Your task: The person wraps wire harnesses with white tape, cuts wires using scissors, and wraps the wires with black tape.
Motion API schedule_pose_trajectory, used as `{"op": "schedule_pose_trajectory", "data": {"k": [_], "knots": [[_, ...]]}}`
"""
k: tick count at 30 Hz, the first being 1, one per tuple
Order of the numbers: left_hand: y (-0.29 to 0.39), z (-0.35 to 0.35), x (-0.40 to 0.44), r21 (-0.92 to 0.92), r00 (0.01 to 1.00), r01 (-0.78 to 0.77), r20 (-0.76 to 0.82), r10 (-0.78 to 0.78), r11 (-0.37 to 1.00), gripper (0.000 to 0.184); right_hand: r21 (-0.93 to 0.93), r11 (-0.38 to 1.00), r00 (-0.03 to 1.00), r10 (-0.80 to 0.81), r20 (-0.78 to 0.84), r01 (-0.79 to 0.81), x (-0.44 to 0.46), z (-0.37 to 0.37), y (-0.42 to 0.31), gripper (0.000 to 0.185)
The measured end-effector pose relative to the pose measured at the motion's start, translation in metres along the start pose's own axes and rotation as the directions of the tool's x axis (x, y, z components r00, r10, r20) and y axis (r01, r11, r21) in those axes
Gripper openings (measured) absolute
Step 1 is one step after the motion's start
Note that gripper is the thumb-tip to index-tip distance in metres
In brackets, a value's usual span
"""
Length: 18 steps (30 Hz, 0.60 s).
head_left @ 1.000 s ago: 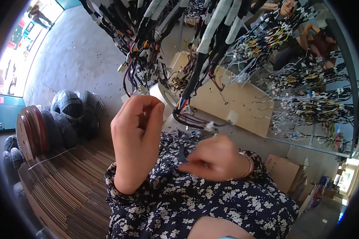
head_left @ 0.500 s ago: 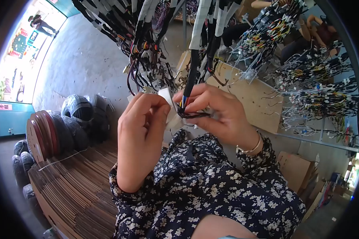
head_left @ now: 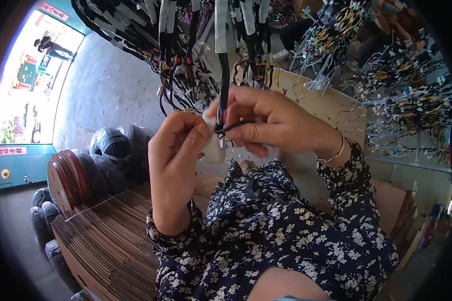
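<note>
A black-sheathed wire harness (head_left: pixel 224 70) hangs down between my hands, with white wrapping higher up. Blue and red wires show at its lower end. My right hand (head_left: pixel 273 123) is closed, thumb and fingers pinching a dark wire branch (head_left: pixel 243 124) that bends out to the right from the harness. My left hand (head_left: pixel 175 155) is closed just left of the harness, its thumb and forefinger pressed at a white roll (head_left: pixel 213 148) that looks like tape. Fingers hide part of the roll. Below the bend, a small shiny tip (head_left: pixel 221 142) shows.
More taped harnesses (head_left: pixel 171 30) hang overhead, and bundles of wires (head_left: pixel 407 105) hang at the right. A wooden board (head_left: pixel 331 108) stands behind. At lower left are stacked cardboard sheets (head_left: pixel 110 241), a reel (head_left: pixel 63 178) and wrapped black coils (head_left: pixel 108 145). People are in the background.
The harness and my right hand have shifted left and slightly up in view. The dark branch now stretches straighter to the right, and the shiny tip shows below it. My left hand stays closed.
</note>
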State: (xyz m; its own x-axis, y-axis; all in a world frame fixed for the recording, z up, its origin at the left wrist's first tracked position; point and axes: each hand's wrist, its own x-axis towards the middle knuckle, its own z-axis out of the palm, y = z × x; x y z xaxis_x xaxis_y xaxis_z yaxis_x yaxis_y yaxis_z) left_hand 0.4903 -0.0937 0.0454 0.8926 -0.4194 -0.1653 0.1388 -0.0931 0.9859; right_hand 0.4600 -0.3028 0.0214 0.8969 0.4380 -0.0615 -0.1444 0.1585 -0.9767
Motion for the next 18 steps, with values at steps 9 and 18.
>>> {"op": "schedule_pose_trajectory", "data": {"k": [9, 18], "knots": [[-0.005, 0.000, 0.000, 0.066, 0.997, -0.066, -0.025, 0.068, 0.996, 0.008, -0.158, 0.970, 0.976, -0.198, -0.093, 0.182, 0.013, 0.005, 0.013, 0.018], [-0.015, 0.010, 0.004, 0.063, 0.983, -0.163, -0.070, 0.167, 0.985, 0.012, -0.131, 0.985, 0.974, -0.137, -0.183, 0.114, 0.011, 0.004, 0.012, 0.021]]}}
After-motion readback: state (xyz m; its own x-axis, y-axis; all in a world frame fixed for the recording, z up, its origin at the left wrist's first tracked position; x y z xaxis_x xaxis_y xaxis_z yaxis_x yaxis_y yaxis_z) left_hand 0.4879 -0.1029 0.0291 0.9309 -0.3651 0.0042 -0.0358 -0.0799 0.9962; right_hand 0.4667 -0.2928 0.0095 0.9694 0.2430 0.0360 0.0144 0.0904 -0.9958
